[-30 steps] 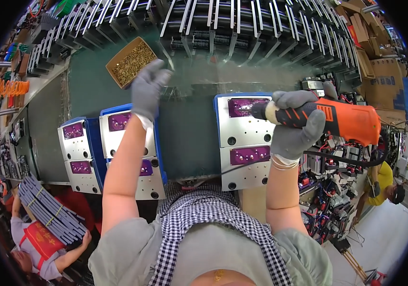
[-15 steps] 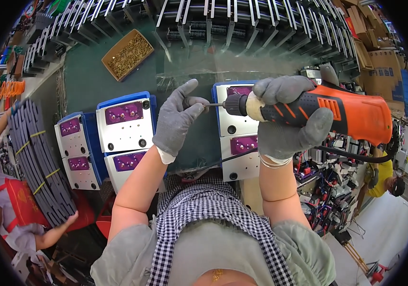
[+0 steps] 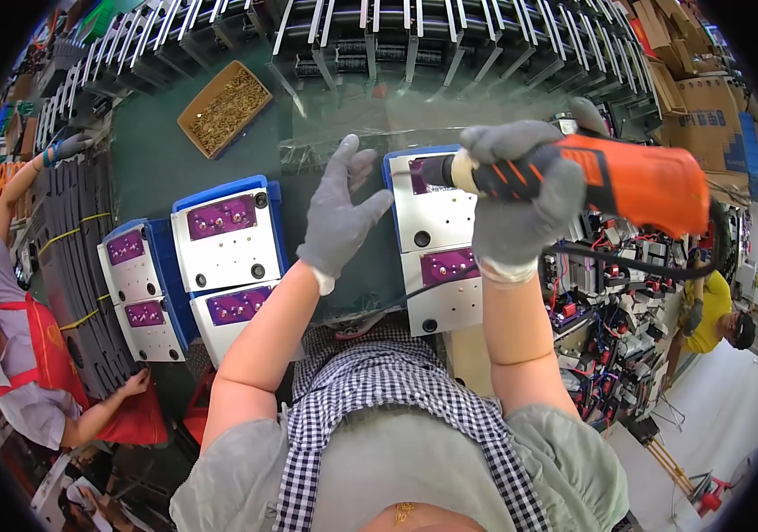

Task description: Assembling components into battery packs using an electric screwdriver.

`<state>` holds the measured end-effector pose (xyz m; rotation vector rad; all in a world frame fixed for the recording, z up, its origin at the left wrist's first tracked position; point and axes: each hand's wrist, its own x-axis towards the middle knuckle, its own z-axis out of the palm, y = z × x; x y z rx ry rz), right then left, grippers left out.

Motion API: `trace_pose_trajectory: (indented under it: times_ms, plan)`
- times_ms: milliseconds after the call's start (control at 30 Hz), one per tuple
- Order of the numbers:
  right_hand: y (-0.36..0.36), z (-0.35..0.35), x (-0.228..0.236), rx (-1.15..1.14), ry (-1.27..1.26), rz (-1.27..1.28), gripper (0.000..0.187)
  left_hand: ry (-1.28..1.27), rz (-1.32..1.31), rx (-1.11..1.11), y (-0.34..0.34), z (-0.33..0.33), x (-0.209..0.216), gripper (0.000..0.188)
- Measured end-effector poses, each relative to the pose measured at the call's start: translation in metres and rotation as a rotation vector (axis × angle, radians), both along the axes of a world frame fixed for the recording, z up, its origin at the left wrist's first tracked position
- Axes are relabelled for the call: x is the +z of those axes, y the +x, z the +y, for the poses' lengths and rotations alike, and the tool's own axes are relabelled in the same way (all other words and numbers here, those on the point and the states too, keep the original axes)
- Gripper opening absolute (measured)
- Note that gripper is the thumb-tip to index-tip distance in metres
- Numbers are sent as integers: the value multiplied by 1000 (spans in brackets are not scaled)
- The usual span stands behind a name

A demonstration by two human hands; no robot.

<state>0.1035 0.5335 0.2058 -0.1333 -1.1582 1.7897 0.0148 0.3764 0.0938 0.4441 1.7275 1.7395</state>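
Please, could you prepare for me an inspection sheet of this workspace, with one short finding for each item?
Surface: green table, shiny in places.
Work things: six silver panels with purple boards; open cardboard box of small brass-coloured pieces.
Clutter: crowded red and black parts with wires, at right.
Left grip: gloved, open; nothing seen in it.
Right grip: gloved, closed around an orange and black power screwdriver; tip contact unclear.
Cables: black cable curves below the screwdriver.
Surroundings: metal rack beyond the table; person in red apron at left, beside grey strips; person in yellow at right.
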Motion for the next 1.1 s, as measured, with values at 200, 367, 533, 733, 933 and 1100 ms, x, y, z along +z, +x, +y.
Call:
trace_pose_trajectory:
  times_ms: [200, 367, 533, 733, 933, 1100]
  plan:
    - [-22, 22, -44, -194, 76, -211, 46, -608, 221, -256, 11, 33, -11, 90]
    - [-21, 29, -68, -194, 206, -289, 42, -708, 345, -303, 13, 43, -25, 78]
    - [-16, 16, -74, -129, 194, -283, 64, -676, 390, -313, 6, 45, -36, 69]
    - [-12, 11, -79, -22, 303, -157, 55, -587, 463, -268, 12, 50, -47, 62]
    - [-22, 4, -84, -42, 306, -266, 46, -623, 540, -220, 12, 47, -55, 59]
    - [-34, -5, -57, -200, 118, -453, 54, -587, 496, -239, 11, 35, -46, 63]
